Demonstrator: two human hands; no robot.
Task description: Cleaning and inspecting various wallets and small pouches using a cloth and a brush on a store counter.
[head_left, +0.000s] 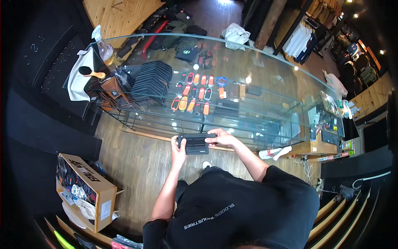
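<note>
A black wallet [195, 146] lies unfolded between my hands, its inner slots facing up. It is held just in front of the near edge of the glass display counter [269, 106]. My left hand [178, 152] grips its left end with the thumb on top. At the opposite end, my right hand [222, 137] pinches the wallet's upper right corner. Beyond the hands, rows of orange, red and black key tags [202, 93] show in the counter. To their left is a fanned row of dark, flat, folded pieces [152, 81], beside brown leather-like pieces [112, 89].
A wooden-handled brush [98, 75], a white cloth [78, 89] and a spray bottle [105, 52] are at the counter's left end. An open cardboard box [85, 174] stands behind on the left. Cables [307, 172] hang at the right, near wooden slats [342, 211].
</note>
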